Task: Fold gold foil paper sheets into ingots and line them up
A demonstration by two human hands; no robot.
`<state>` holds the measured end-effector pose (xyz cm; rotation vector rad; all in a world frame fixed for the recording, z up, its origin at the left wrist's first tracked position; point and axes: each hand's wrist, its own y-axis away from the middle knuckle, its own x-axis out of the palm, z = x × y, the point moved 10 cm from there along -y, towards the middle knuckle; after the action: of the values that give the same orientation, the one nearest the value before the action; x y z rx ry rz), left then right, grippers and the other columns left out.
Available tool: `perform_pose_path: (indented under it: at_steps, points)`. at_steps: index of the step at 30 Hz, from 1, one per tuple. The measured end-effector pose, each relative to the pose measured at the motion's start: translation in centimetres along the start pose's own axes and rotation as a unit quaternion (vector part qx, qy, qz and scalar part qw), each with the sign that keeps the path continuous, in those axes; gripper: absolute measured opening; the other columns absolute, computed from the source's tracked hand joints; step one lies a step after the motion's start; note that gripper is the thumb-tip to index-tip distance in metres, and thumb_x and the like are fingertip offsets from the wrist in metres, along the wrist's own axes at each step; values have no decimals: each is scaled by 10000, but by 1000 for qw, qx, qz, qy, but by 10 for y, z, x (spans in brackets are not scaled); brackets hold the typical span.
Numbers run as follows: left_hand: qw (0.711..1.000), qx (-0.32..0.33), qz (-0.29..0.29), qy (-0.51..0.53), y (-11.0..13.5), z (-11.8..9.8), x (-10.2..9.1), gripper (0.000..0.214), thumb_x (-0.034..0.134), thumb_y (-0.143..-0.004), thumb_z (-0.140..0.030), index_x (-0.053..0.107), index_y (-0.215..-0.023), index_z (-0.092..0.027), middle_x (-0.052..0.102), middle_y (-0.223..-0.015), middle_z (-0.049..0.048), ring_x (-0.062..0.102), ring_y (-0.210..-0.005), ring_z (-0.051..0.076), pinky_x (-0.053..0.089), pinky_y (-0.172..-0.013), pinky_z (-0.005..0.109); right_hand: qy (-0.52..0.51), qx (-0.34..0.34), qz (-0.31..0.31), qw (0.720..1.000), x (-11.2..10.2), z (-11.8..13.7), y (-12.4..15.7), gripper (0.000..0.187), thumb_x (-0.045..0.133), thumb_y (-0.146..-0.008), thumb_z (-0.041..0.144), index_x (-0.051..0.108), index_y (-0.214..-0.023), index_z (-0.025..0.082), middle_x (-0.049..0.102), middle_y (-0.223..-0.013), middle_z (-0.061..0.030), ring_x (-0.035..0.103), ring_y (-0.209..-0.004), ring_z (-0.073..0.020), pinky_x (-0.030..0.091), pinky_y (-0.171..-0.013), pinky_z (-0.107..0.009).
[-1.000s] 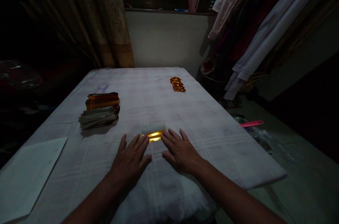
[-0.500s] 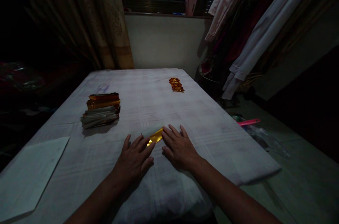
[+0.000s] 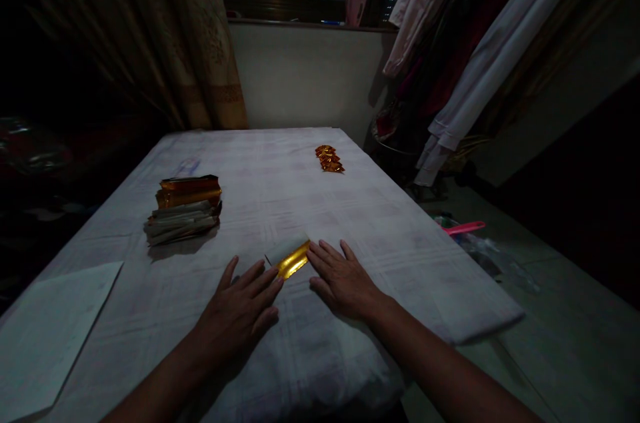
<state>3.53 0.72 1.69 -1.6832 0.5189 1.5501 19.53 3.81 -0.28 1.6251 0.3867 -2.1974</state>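
A sheet of gold foil paper (image 3: 294, 259) lies on the cloth-covered table in front of me, its gold strip towards me and a pale strip along its far side. My left hand (image 3: 245, 300) rests flat at its left end, fingers spread, fingertips touching the edge. At the right end lies my right hand (image 3: 345, 280), its fingers stretched out and their tips on the paper. Further left sits a stack of similar papers (image 3: 185, 210), some gold side up and some grey side up. A row of folded gold pieces (image 3: 329, 158) lies at the far right.
A white sheet or board (image 3: 55, 336) lies at the table's left front. Patterned curtains (image 3: 200, 63) hang behind on the left, clothes (image 3: 480, 56) on the right. A pink mug (image 3: 355, 7) stands on the window sill. A pink handle (image 3: 466, 228) shows beyond the right edge.
My left hand has slid a little left and back, showing more of the gold strip. My right hand stays by the paper's right end. The whole view has shifted slightly.
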Motion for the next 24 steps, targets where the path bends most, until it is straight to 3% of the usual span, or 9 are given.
perform_pose_path:
  at_steps: [4, 8, 12, 15, 20, 24]
  points:
    - [999, 10, 0, 31, -10, 5, -6, 262, 526, -1003, -335, 647, -1231, -290, 684, -1331, 22, 578, -1290, 291, 180, -1194, 599, -3, 15, -1, 1000, -1, -1, -3, 576, 445, -1019, 413, 379, -1552, 204, 322, -1635, -95, 262, -1519, -304, 149, -1217, -638]
    - [997, -18, -29, 65, -31, 10, -16, 161, 524, -936, -176, 673, -959, -234, 744, -1154, 41, 656, -1149, 246, 346, -1136, 541, 0, 14, -28, 1000, -7, -1, -6, 533, 498, -1001, 393, 463, -1499, 207, 419, -1589, -111, 323, -1492, -306, 171, -1216, -612]
    - [995, -42, -40, 81, -43, 13, -18, 200, 531, -899, -136, 662, -1022, -225, 750, -1082, 50, 675, -1067, 229, 394, -1106, 523, -3, 11, -51, 999, -12, 0, -11, 494, 531, -979, 368, 522, -1446, 209, 472, -1553, -117, 377, -1464, -294, 215, -1212, -572]
    - [997, -10, -42, 67, -48, 10, -15, 211, 546, -928, -172, 677, -1075, -248, 755, -1041, 41, 682, -995, 233, 427, -1062, 535, -6, 13, -60, 998, -13, -2, -17, 463, 535, -972, 360, 551, -1410, 211, 492, -1537, -120, 387, -1457, -288, 219, -1212, -559]
    - [998, 0, -66, 20, -54, 11, -9, 148, 579, -950, -224, 714, -1009, -240, 719, -1088, 87, 663, -962, 245, 511, -929, 472, -7, 13, -80, 997, -11, -2, -23, 454, 565, -954, 343, 570, -1377, 179, 489, -1537, -134, 393, -1446, -306, 226, -1206, -567]
    - [995, -11, -74, 60, -57, 10, -3, 166, 549, -971, -205, 708, -1018, -220, 728, -1048, 71, 666, -947, 227, 484, -984, 484, -16, -22, -112, 993, -14, 8, -21, 382, 559, -959, 294, 608, -1328, 212, 588, -1445, -113, 467, -1383, -290, 256, -1192, -550]
